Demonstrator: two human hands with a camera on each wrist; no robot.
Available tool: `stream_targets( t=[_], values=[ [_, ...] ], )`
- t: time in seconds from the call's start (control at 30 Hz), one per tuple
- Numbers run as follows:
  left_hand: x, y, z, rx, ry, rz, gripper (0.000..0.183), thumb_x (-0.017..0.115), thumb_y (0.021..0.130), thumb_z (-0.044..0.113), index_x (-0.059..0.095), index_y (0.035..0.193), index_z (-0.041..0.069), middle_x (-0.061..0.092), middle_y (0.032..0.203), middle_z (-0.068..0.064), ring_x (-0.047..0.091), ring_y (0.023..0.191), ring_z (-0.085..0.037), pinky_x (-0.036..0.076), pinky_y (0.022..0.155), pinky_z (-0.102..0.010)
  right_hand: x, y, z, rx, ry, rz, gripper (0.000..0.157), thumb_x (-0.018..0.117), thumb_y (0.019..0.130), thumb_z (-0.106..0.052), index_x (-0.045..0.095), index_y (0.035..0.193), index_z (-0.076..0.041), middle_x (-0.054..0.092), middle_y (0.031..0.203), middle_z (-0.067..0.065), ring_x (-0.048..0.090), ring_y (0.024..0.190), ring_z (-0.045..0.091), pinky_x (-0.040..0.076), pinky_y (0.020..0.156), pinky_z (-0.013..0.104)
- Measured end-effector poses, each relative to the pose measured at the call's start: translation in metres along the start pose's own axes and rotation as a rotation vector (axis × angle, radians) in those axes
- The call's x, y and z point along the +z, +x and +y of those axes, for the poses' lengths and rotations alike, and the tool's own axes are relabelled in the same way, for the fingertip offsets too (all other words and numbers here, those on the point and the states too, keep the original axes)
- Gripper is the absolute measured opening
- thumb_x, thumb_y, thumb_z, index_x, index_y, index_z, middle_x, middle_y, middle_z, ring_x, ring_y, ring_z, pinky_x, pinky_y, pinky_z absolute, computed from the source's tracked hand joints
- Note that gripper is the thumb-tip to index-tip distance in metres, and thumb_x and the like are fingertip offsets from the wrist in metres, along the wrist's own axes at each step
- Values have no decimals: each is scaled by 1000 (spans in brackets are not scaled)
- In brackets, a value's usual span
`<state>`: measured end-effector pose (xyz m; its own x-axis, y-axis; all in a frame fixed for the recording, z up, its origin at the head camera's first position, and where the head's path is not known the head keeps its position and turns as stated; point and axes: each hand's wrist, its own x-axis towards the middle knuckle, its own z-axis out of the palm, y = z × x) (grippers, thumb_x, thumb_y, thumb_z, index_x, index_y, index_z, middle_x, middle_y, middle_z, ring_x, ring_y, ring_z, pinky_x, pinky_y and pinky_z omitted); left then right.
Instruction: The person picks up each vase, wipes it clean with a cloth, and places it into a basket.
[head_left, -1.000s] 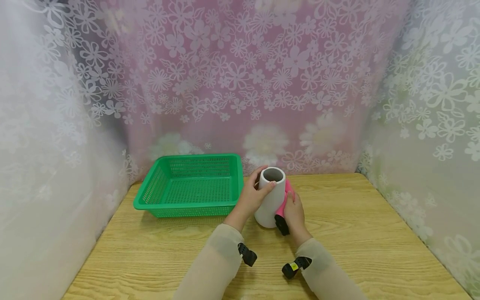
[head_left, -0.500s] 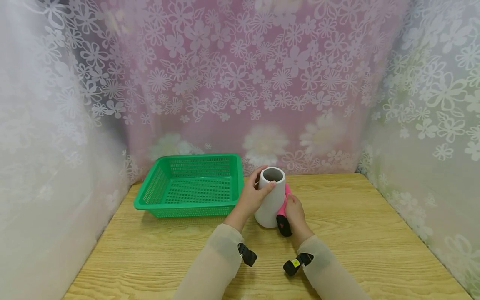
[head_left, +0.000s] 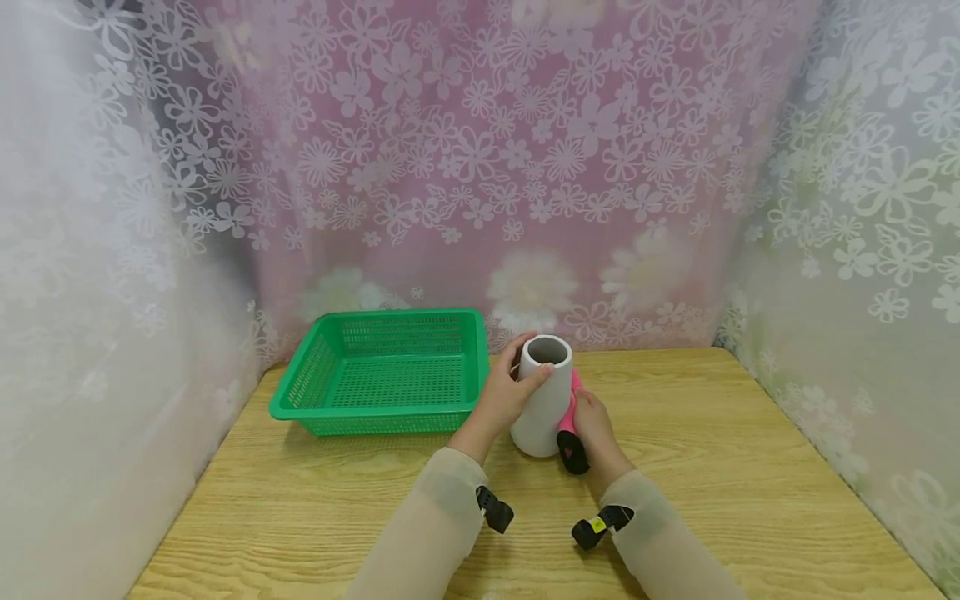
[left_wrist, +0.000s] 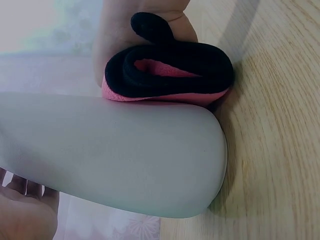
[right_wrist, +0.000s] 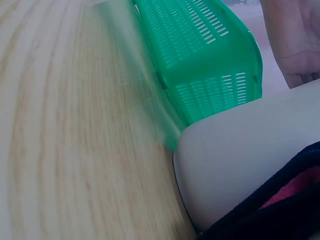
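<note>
A white vase (head_left: 542,412) with a round open mouth stands upright on the table. My left hand (head_left: 506,390) grips its upper left side, thumb on the near face just below the rim and fingers behind it. In my right hand (head_left: 596,427) is a folded cloth (head_left: 568,417), pink on one face and black on the other, held against the vase's lower right side. The left wrist view shows the cloth (left_wrist: 215,60) in a flattened roll along the vase wall, a black tab sticking out. Most of the right fingers are hidden behind the cloth and vase.
A green plastic basket (head_left: 378,413) with slotted walls stands left of the vase, close behind my left forearm. The wooden table (head_left: 712,500) ends at a pink floral curtain (head_left: 480,167) at the back, with pale curtains on both sides.
My right hand has shifted slightly toward me and to the right with the cloth, whose black end now turns more to the front. The left hand and vase stay in place.
</note>
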<state>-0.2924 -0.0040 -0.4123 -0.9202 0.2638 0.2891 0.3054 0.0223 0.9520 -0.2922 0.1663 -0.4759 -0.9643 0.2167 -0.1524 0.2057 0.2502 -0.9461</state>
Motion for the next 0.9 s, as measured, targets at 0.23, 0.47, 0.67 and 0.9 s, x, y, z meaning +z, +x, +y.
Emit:
stream_targets(
  t=[0.23, 0.47, 0.67, 0.9],
  values=[
    [0, 1, -2, -6, -9, -12, 59, 69, 97, 30, 44, 150, 27, 53, 140, -5, 52, 129, -26, 45, 105, -49, -3, 2, 0, -2, -11, -25, 58, 24, 109, -35, 41, 146, 7, 41, 146, 29, 33, 140, 39, 20, 119, 52],
    [-1, 3, -2, 0, -14, -7, 62, 70, 96, 25, 42, 152, 19, 54, 138, -8, 52, 129, -27, 45, 105, -48, -8, 5, -2, -20, -73, -26, 58, 25, 109, -34, 39, 147, 8, 37, 149, 32, 31, 141, 44, 19, 119, 53],
    [-3, 1, 7, -15, -20, -28, 62, 68, 97, 17, 41, 152, 16, 51, 142, -14, 51, 131, -33, 45, 105, -50, -12, 3, -7, -25, -87, -34, 58, 25, 110, -33, 35, 148, 10, 34, 151, 33, 28, 143, 45, 18, 120, 54],
    [-10, -1, 19, -35, 10, -78, 61, 67, 98, 23, 41, 152, 16, 52, 142, -11, 49, 134, -29, 43, 108, -48, -20, 1, -13, -29, -90, -32, 63, 24, 110, -37, 32, 150, 10, 31, 153, 32, 24, 145, 45, 17, 120, 54]
  ],
)
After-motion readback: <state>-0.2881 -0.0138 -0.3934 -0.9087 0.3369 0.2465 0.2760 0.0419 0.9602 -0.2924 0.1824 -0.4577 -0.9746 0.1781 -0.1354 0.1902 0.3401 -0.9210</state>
